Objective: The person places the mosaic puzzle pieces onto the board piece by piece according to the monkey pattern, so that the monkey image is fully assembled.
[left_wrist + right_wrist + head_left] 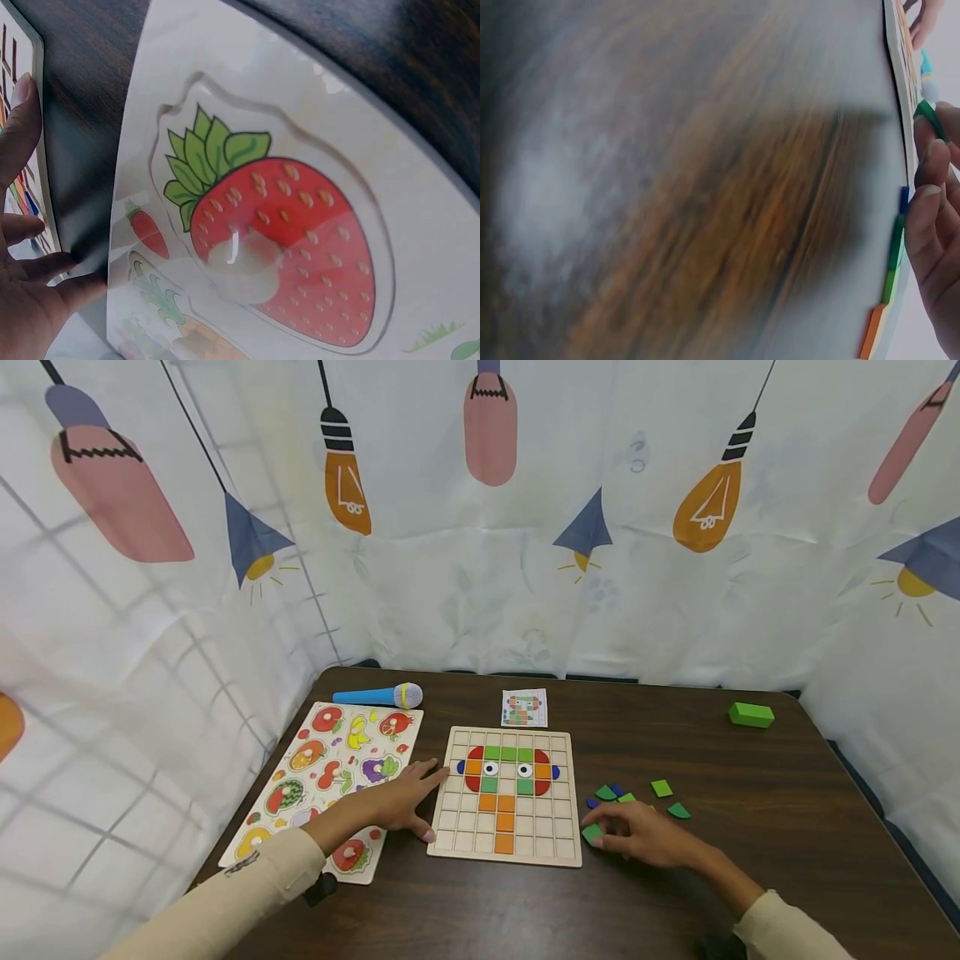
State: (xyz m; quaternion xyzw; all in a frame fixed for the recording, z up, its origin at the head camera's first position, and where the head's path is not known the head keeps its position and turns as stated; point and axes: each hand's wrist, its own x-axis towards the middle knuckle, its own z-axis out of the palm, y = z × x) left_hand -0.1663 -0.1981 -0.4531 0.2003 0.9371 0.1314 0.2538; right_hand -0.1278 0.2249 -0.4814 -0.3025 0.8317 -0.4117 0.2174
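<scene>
A wooden grid board bears red, green, orange and blue pieces and two eye pieces. My left hand rests at the board's left edge with its fingers spread; the left wrist view shows this hand beside the board's edge. Just off the board's right side, my right hand pinches a green curved piece between thumb and finger. That green piece also shows in the right wrist view, held in the fingertips of my right hand. Loose green and blue pieces lie beyond the right hand.
A fruit puzzle board lies at the left, partly under my left forearm. Behind it is a blue toy microphone. A small pattern card lies behind the grid board, and a green block sits at the back right.
</scene>
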